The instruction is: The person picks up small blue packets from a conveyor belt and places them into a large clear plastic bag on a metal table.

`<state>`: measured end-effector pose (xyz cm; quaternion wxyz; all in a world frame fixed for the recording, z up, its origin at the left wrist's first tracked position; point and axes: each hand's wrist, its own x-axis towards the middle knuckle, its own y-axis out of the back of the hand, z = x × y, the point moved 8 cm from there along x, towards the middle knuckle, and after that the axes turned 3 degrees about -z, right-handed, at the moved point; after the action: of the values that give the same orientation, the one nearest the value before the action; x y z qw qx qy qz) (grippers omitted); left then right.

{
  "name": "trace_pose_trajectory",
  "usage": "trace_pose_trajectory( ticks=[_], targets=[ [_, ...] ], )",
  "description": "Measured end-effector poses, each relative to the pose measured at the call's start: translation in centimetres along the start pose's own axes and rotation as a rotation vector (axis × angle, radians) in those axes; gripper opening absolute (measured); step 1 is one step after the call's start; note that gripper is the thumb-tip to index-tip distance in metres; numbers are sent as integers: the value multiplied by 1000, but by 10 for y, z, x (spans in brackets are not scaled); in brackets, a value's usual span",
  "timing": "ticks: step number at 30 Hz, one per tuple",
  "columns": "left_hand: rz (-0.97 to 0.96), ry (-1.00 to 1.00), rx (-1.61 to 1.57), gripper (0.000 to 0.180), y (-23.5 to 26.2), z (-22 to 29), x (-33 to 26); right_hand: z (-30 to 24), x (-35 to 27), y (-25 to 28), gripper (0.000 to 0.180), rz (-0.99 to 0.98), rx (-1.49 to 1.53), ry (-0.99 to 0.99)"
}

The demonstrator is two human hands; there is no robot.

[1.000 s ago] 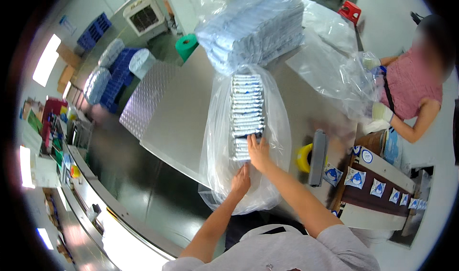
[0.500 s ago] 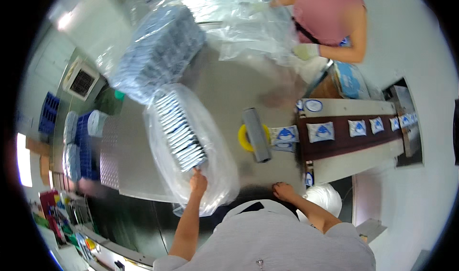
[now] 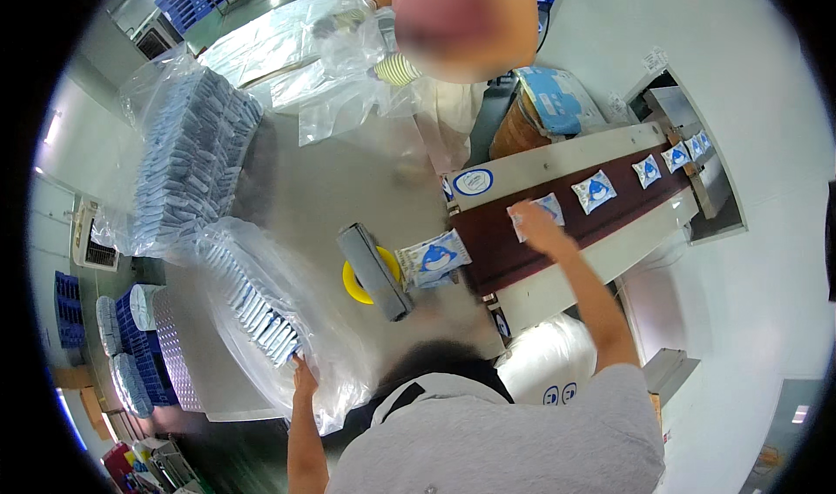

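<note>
My left hand (image 3: 302,377) is closed at the near end of a row of small white-and-blue packets (image 3: 254,313), its fingers partly hidden against the end packet. The row stands tightly stacked inside a long clear plastic bag (image 3: 335,363) that lies open on the metal table. Over on the conveyor, my right hand (image 3: 537,229) has its fingers on a packet (image 3: 550,208) of the same kind, covering part of it. Off the belt's end, another packet (image 3: 435,257) overlaps one beneath it, beside a grey bar-shaped block (image 3: 374,272) and a yellow ring (image 3: 355,283).
Several packets ride the dark red conveyor belt (image 3: 501,254) from a wall opening. A large bagged stack of packets (image 3: 187,159) stands at the table's far left. Across the metal table (image 3: 305,176), a gloved co-worker (image 3: 396,70) handles clear plastic sheets (image 3: 335,102).
My right hand has moved from the table's near edge up onto a conveyor packet. My left hand remains at the row's end. The view has swung right, and the belt packets have shifted.
</note>
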<state>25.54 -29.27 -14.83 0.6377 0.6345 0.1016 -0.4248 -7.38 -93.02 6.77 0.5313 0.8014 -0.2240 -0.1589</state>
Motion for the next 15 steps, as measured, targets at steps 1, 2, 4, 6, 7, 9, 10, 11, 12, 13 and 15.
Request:
trace_pose_trajectory(
  ticks=[1,2,4,6,7,9,10,11,12,13,15],
  targets=[
    [1,36,9,75,2,4,-4,37,4,13,34,-171,-293,-162],
    [6,-103,128,75,4,7,-7,77,13,20,39,-198,-415,-255],
    [23,-114,66,75,6,18,-11,126,5,37,36,-244,-577,-219],
    [70,-117,-134,74,14,20,-8,184,-6,37,37,-283,-682,-211],
    [74,-87,-141,74,13,16,-6,203,-6,25,40,-346,-723,-236],
    [62,-84,15,75,11,6,-12,182,14,10,47,-496,-613,-170],
    [68,-48,9,75,10,-5,-14,170,21,4,55,-632,-522,-149],
    [71,-39,-12,75,7,-9,-15,162,28,-2,62,-690,-535,-86],
    [75,-28,-31,75,5,-16,-19,156,33,-15,57,-798,-538,-30],
    [70,-24,-41,75,6,-7,-17,155,30,-23,53,-907,-552,2],
    [30,-56,59,74,14,31,-13,133,40,-24,49,-845,-302,66]
  ],
)
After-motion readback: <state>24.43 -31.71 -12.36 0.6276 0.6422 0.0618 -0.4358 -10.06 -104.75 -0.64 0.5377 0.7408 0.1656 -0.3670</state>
